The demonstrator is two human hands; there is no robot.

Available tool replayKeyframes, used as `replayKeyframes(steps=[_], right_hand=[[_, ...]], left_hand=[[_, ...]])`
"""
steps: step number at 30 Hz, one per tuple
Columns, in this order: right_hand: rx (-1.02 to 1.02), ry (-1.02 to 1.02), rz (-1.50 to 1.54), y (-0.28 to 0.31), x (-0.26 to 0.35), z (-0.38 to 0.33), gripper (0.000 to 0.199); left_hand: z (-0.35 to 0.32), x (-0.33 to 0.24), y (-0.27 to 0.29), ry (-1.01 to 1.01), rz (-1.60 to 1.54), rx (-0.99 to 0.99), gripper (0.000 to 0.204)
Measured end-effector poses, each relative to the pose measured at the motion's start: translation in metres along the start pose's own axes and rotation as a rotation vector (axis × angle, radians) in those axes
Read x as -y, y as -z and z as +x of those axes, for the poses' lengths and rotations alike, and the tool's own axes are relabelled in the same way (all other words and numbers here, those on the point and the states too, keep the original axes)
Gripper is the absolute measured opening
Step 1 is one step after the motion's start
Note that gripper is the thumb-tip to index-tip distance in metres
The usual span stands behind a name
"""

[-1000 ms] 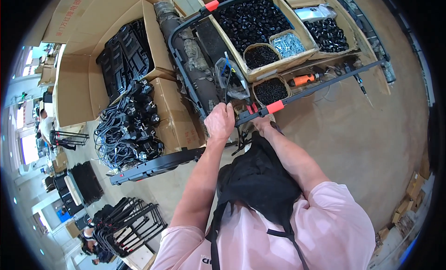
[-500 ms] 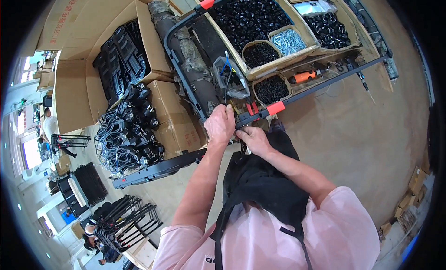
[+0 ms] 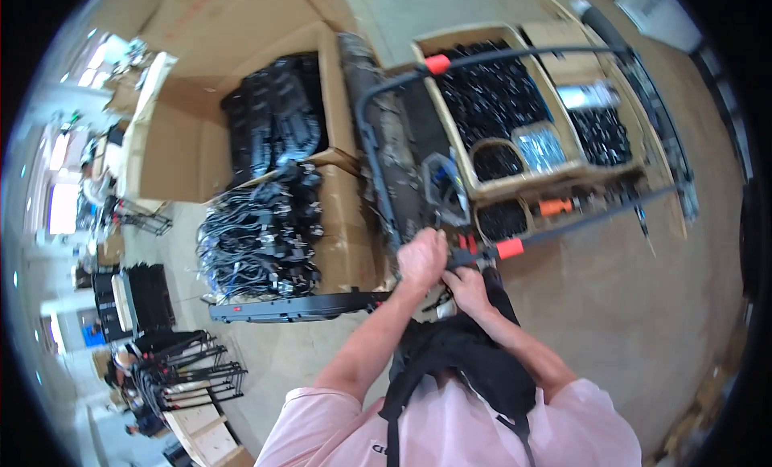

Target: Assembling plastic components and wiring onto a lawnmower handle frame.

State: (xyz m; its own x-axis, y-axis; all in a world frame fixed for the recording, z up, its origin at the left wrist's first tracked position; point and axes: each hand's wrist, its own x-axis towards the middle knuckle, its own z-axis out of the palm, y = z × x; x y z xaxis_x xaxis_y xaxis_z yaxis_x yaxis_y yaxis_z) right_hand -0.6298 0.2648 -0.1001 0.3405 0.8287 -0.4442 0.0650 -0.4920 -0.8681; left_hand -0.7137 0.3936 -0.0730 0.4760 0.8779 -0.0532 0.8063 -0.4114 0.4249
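Note:
A black tubular metal frame [image 3: 376,174] with red sleeves lies across the bench before me. Its near corner meets a long dark housing [image 3: 281,309] that reaches out to the left. My left hand [image 3: 423,258] is closed at this corner; what its fingers grip is hidden. Just right of it and lower, my right hand [image 3: 466,288] has its fingers pressed together under the frame's near bar. Short dark and pale pieces, perhaps wire ends, show blurred between the hands. Close beyond my left hand is a clear plastic bag [image 3: 447,195] with something blue in it.
A wooden tray [image 3: 470,157] holds black parts and a tub of silvery screws [image 3: 539,148]. Nearer are a tub of small black pieces [image 3: 503,220] and an orange power tool [image 3: 555,206]. At left, a carton [image 3: 181,157] holds black panels beside bundled cables [image 3: 261,234]. People work far left.
The whole view has shifted, so bench, frame and hands appear further right and lower. Both hands stay at the same frame corner, and the picture is more blurred.

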Motion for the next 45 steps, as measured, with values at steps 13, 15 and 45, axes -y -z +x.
replayKeyframes(steps=[13,15,45], right_hand=[[0.517,0.222,-0.294,0.158,0.114,-0.018,0.032],[0.472,0.170,-0.266,0.170,0.112,-0.013,0.031],[0.302,0.421,-0.105,0.178,0.168,0.117,0.040]], left_hand=[[0.174,0.024,0.126,0.109,-0.158,-0.546,0.023],[0.229,0.078,0.150,0.229,-0.055,-0.655,0.031],[0.146,0.025,0.181,0.345,-1.210,-0.810,0.055]])
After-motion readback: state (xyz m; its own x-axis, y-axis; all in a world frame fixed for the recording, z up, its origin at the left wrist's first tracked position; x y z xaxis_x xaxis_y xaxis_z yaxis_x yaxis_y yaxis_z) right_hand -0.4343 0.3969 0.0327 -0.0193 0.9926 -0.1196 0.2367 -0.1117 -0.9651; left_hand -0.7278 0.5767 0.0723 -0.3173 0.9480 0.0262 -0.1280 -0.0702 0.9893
